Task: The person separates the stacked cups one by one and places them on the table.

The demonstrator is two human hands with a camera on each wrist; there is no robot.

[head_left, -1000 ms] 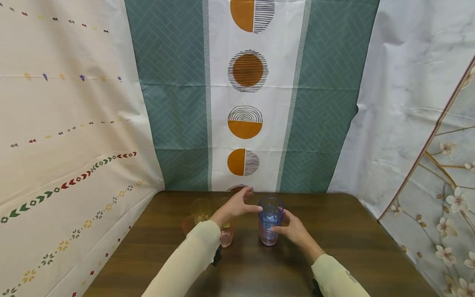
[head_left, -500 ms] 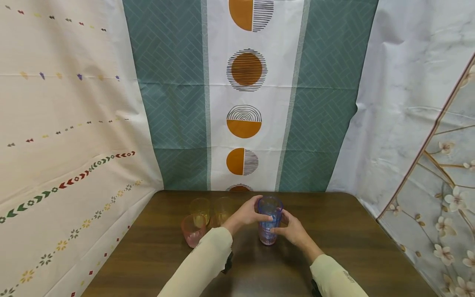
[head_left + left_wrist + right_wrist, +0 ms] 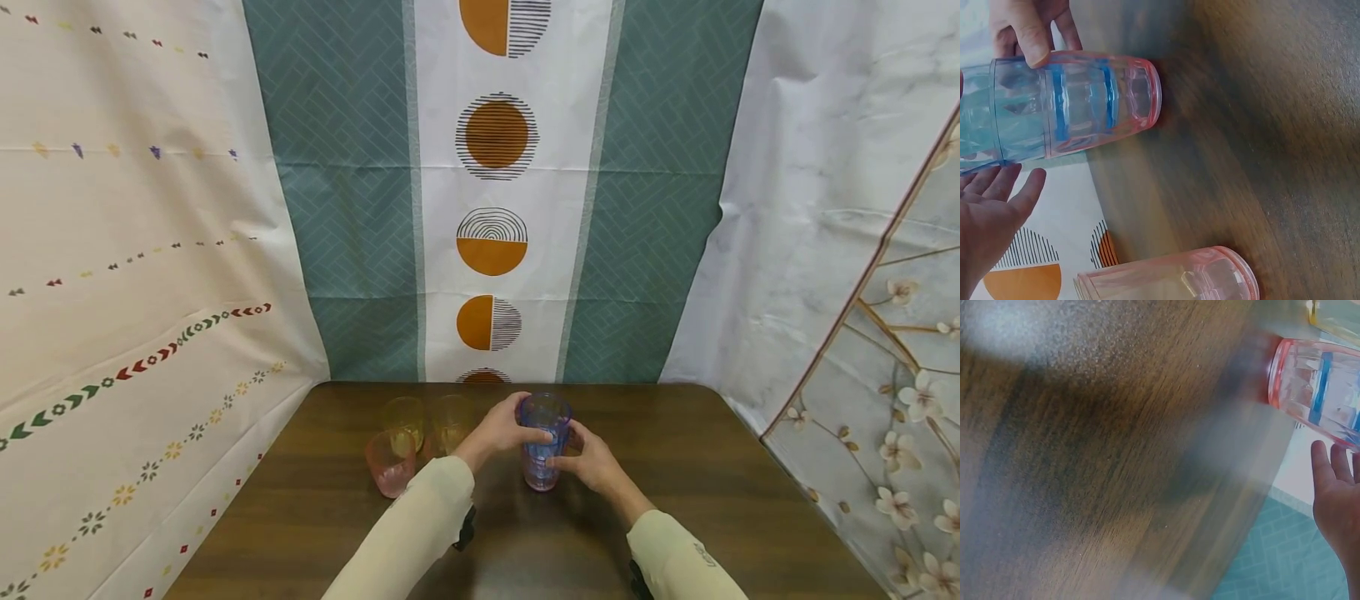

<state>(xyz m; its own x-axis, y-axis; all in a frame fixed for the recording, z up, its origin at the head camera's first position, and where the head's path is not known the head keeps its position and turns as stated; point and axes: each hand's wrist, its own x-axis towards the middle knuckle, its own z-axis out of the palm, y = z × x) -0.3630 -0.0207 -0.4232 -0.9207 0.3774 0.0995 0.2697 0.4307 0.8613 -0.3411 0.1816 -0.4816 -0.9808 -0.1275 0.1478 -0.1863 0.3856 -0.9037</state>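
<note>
A stack of clear tumblers stands upright on the table, with blue tumblers point(image 3: 1019, 112) nested in a pink tumbler point(image 3: 1138, 94). My left hand point(image 3: 501, 432) holds the upper blue part from the left, thumb across the front and fingers behind. From the right, my right hand point(image 3: 594, 462) grips the stack lower down. Its thumb lies at the pink rim in the left wrist view, and its other fingers go behind. In the right wrist view, the right hand point(image 3: 1338, 500) shows beside the pink base.
Left of the stack are a pink tumbler point(image 3: 390, 475), a yellow tumbler point(image 3: 406, 413) and a yellow tumbler nested in pink point(image 3: 1172, 278), partly behind my left hand. The brown wooden table point(image 3: 570, 558) ends at hanging cloths point(image 3: 375, 250).
My left hand has moved right and slightly down, from above the gap onto the blue tumbler, and its thumb now lies across the front. The right hand keeps its hold; the stack stays put.
</note>
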